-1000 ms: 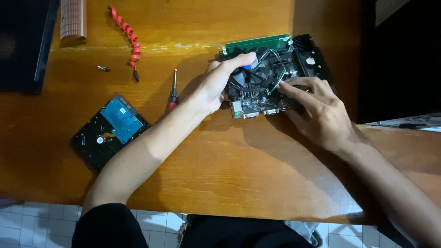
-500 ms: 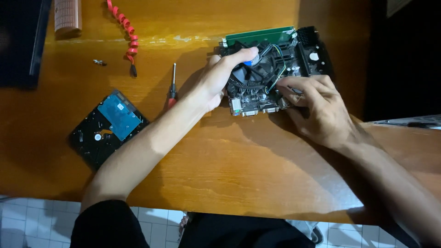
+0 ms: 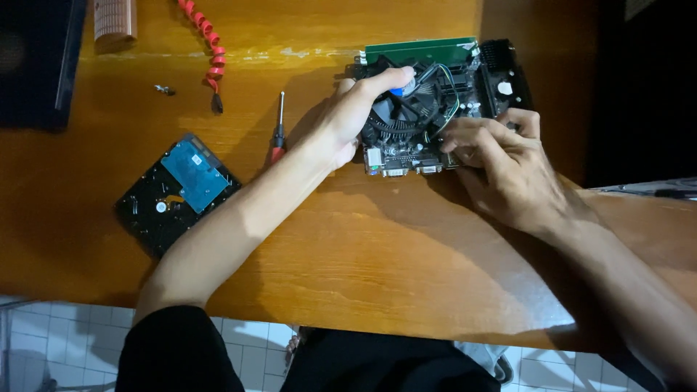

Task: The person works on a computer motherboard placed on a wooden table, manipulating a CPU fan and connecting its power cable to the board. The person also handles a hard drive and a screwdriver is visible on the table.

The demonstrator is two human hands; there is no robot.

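While both hands work on it, the dark rectangular computer motherboard (image 3: 443, 109) lies flat on the orange-brown wooden table (image 3: 348, 239), toward the table's far edge. The left hand (image 3: 348, 116) rests against the board's left side, its fingers curled over the top of the round black cooling fan (image 3: 406, 120) that sits in the middle of the board; it grips the fan's rim rather than lying open. The right hand (image 3: 501, 163) sits at the board's near right corner, fingers bent close together and pinching at something small beside the fan, possibly a clip or the thin wires that run there; what exactly it pinches I cannot tell.

Judging from how things lie, the work on the cooler looks only partly done: the fan sits seated on the board, its wires looping across the top, and a green circuit strip (image 3: 421, 49) stands along the board's far edge, in place.

Left of the motherboard, a red-handled screwdriver (image 3: 278, 131) lies untouched on the table. Farther left lies a black hard drive with a blue label (image 3: 178, 192), near it a loose small screw (image 3: 164, 89), and a red coiled cable (image 3: 207, 43) runs down from the table's far edge.
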